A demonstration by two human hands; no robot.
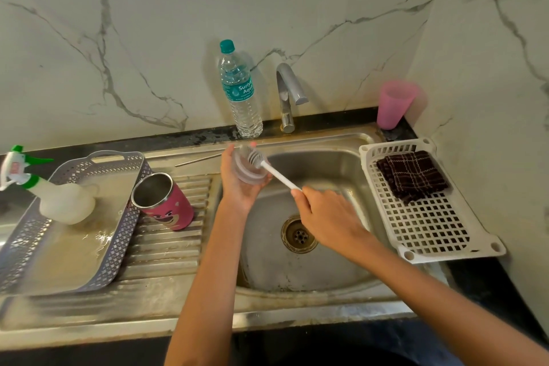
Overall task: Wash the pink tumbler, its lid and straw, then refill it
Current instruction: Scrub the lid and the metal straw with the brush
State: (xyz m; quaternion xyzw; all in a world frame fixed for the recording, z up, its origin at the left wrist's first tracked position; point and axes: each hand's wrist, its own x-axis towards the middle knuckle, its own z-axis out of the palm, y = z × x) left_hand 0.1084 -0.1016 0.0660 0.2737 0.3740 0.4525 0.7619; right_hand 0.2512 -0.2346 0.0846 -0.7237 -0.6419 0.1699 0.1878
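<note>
Head camera: the left hand (237,187) cups the clear lid (249,174) over the left edge of the sink (326,163), fingers curled round it. The right hand (323,217) clenches the handle of the white brush (277,174). The brush's long axis runs up and left from that fist, and its bristles touch the lid.

The pink tumbler (170,202) leans tilted against the grey tray (118,154), nearer the left hand, with nothing seen inside. The straw (199,160) lies behind it. The tray holds a spray bottle (65,202). The white basket (430,232) holds a dark cloth (413,175).
</note>
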